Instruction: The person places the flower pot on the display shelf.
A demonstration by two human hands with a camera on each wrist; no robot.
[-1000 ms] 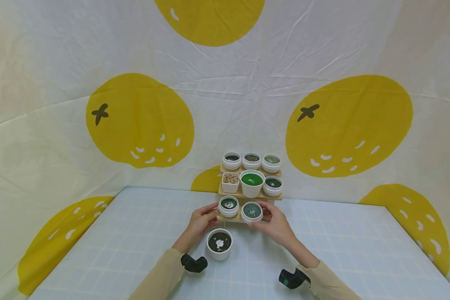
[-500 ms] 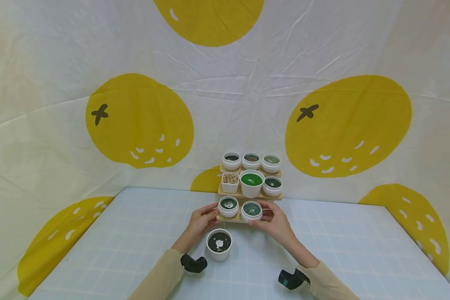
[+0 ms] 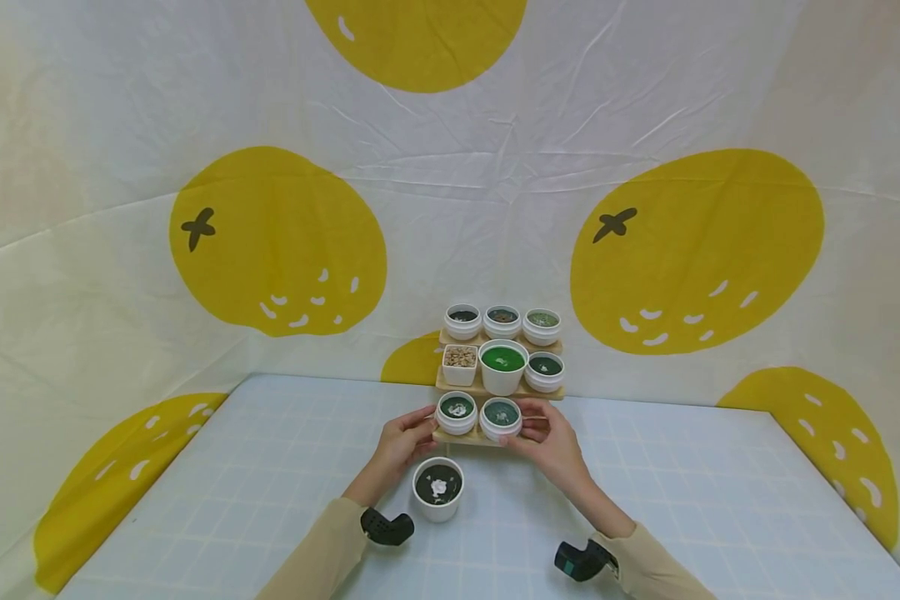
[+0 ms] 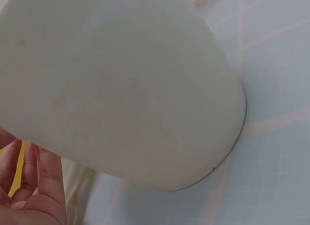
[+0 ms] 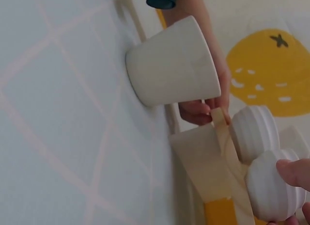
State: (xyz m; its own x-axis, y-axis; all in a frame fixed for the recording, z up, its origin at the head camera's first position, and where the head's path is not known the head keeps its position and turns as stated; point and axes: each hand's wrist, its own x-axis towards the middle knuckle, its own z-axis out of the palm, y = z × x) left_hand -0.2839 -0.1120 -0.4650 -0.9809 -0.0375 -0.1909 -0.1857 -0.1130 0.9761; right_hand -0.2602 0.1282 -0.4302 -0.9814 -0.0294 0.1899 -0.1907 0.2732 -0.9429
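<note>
A three-step wooden stand (image 3: 468, 439) bears several small white cups. My right hand (image 3: 551, 437) grips a ribbed white cup (image 3: 501, 421) with a grey-green filling, on the bottom step; in the right wrist view the thumb (image 5: 293, 172) lies on that cup's side. Just left of it is another ribbed white cup (image 3: 457, 414) with a dark green filling and a white patch. My left hand (image 3: 401, 450) holds the left end of the bottom step, close beside this cup. The left wrist view is mostly filled by a tall white cup (image 4: 131, 89).
The tall cup (image 3: 438, 508) with dark filling stands on the table in front of the stand, between the forearms. Middle step: a square cup of beige bits (image 3: 461, 367), a bright green cup (image 3: 503, 371), a ribbed cup (image 3: 545, 375). Behind hangs a fruit-patterned cloth (image 3: 487, 225).
My right hand has slid the grey-green cup slightly left along the bottom step, closer to the cup beside it. The left hand has stayed in place.
</note>
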